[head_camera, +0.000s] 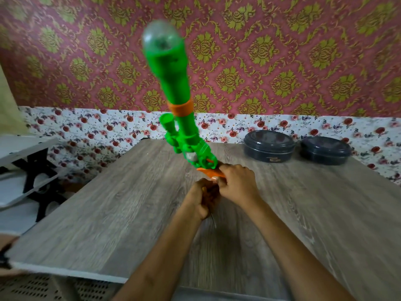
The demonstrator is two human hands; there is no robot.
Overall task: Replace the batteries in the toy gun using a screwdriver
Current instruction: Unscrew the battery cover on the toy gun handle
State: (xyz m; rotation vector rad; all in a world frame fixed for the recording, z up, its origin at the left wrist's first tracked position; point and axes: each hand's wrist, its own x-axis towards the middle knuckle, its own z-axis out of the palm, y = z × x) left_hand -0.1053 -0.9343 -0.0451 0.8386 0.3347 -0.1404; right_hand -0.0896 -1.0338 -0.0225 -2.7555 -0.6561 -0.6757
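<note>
A: Count, left to right?
B: One white rack (26, 148) is sitting left of the table (108, 213). Then one gun (171, 83), one screwdriver (214, 219) and two hands. At the back right, a dark tin (269, 146) and a second tin (325, 151) are sitting side by side.
A: Gun axis?
B: It is standing near upright over mid-table, clear dome pointing up and leaning slightly left, orange grip lowest. It is blurring.
A: Hands?
B: The left hand (200, 199) is curling round the screwdriver, shaft poking toward the camera. The right hand (237, 181) is gripping the gun's orange grip. The hands are touching.
A: Writing?
B: A mark is showing on the first tin, too small to read.
</note>
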